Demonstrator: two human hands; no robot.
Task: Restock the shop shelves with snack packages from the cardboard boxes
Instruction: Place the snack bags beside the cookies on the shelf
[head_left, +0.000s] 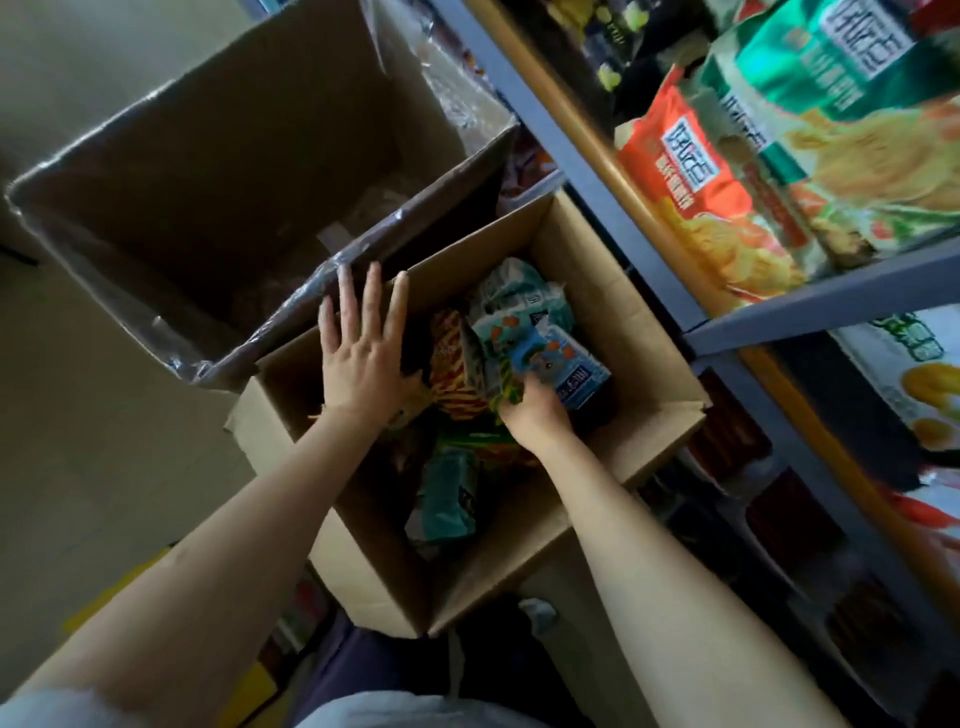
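The shelving (769, 322) stands to my right, its blue-grey rails already carrying big orange and green chip bags (779, 171) on the upper level, with more stock on the levels below that is too dark to name. To my left sits the large cardboard box (208, 171), lined with clear plastic; I see no packages in the part of it that shows. Just beside it, touching its near wall, is the smaller cardboard box (613, 291) I am working from, and the snack packages are here: a teal-and-blue pack (550, 358) on top, a red-and-yellow striped pack (457, 369) next to it, another teal pack (452, 499) lower down towards me.

My right hand (535, 415) is inside the box, fingers curled round the lower edge of the teal-and-blue pack. My left hand (363, 343) is spread flat, fingers straight, over the box's far-left edge, holding nothing.

To lift well, I judge I should keep the left hand steadying the box wall so it does not drag, and draw the pack straight up clear of its neighbours before swinging right. The grip on one corner looks thin; a fuller hold would spare the bag from crushing or slipping.
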